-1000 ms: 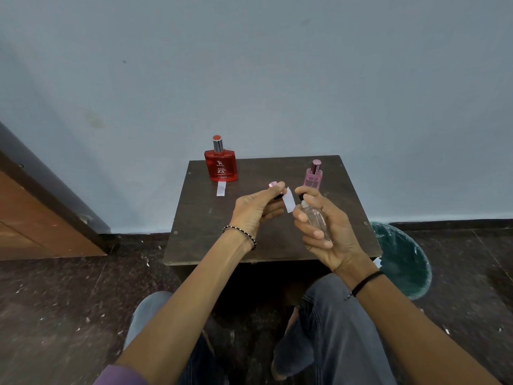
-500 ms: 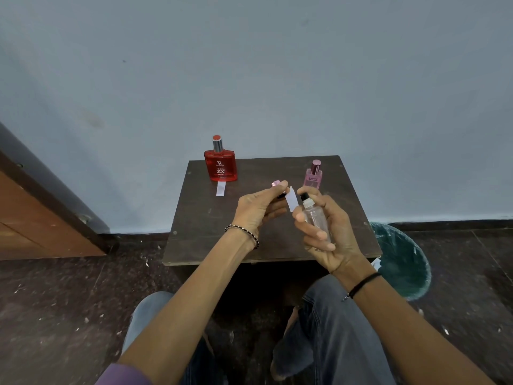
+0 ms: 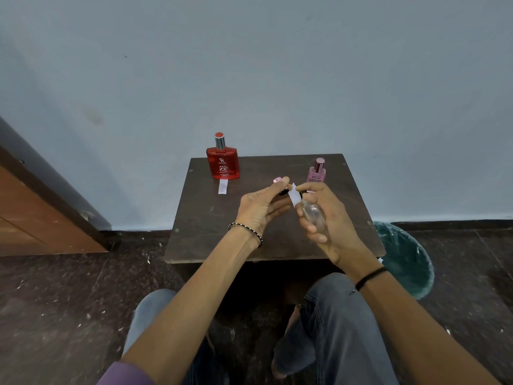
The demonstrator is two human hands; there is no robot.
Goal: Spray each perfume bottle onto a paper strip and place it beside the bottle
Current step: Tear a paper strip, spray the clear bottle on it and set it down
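While the person sits with knees under the small table [image 3: 222,240], the right hand [image 3: 330,226] is wrapped around a clear bottle [image 3: 312,215], its long axis tilted up and leftward. Just beside its nozzle, the left hand [image 3: 261,207] pinches a paper strip [image 3: 293,196] and what looks like a pink cap [image 3: 277,180]. Farther back stand a pink bottle [image 3: 316,173] without a strip, nearer the right hand, and a red bottle [image 3: 223,162] with its strip [image 3: 222,187] laid in front.

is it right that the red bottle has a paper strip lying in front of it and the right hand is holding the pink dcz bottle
Not quite. The head view shows the right hand holding a clear bottle; the pink DCZ bottle stands on the table. The red bottle does have a paper strip in front of it.
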